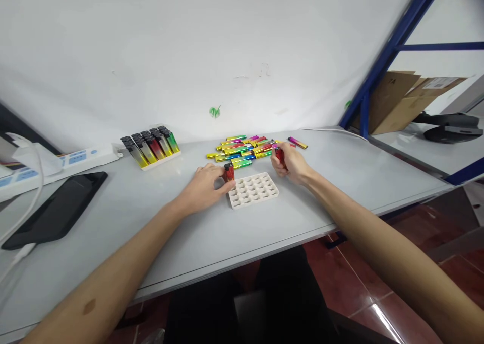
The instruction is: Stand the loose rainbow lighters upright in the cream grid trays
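My left hand (204, 189) is closed around a red lighter (229, 174) with a black top, which stands upright at the back left corner of a white tray (254, 200). Rows of slots cover this tray, and the thumb lies by its left edge. To the right, my right hand (294, 164) is closed on another red lighter (280, 155), raised a little above the table. Behind the tray lies a loose pile of shiny multicoloured lighters (242, 151). One purple and yellow lighter (298, 142) lies apart, beyond the right hand.
A second white tray (162, 163) holds rows of upright lighters at the back left. Farther left are a black phone (56, 208) with a cable and a white power strip (88, 156). A blue metal frame (365, 102) and a cardboard box (401, 99) stand at the right.
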Demonstrator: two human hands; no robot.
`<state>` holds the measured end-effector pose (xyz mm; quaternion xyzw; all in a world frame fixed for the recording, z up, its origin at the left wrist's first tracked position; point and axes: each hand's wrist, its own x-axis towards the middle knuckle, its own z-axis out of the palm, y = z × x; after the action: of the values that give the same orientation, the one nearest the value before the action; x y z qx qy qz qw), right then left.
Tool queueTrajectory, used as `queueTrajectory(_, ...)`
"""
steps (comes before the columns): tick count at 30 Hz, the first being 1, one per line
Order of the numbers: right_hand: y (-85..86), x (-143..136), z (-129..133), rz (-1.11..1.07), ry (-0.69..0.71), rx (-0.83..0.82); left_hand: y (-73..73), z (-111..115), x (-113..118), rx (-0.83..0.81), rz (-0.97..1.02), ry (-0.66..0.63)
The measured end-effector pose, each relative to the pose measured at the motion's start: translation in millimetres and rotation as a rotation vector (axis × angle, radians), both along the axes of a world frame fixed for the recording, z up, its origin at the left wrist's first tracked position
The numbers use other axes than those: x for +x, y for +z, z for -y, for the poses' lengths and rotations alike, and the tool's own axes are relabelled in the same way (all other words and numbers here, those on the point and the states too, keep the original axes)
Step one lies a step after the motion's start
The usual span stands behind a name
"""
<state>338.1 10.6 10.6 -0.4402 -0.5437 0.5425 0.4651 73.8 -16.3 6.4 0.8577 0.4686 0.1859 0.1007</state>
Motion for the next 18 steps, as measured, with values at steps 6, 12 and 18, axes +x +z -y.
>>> queueTrajectory(6,-1.5,-1,-2,-0.014,-0.061,-0.007,3.0,0,0,0.013,0.047,-0.006)
queueTrajectory(12,-5.9,-3,0,0.033,0.049,0.184,-0.2,0,4,0.013,0.03,0.001)
queueTrajectory(18,-2.5,-17,7,0.023,0.182,0.336,-5.1,2,17,-0.001,0.082,-0.023)
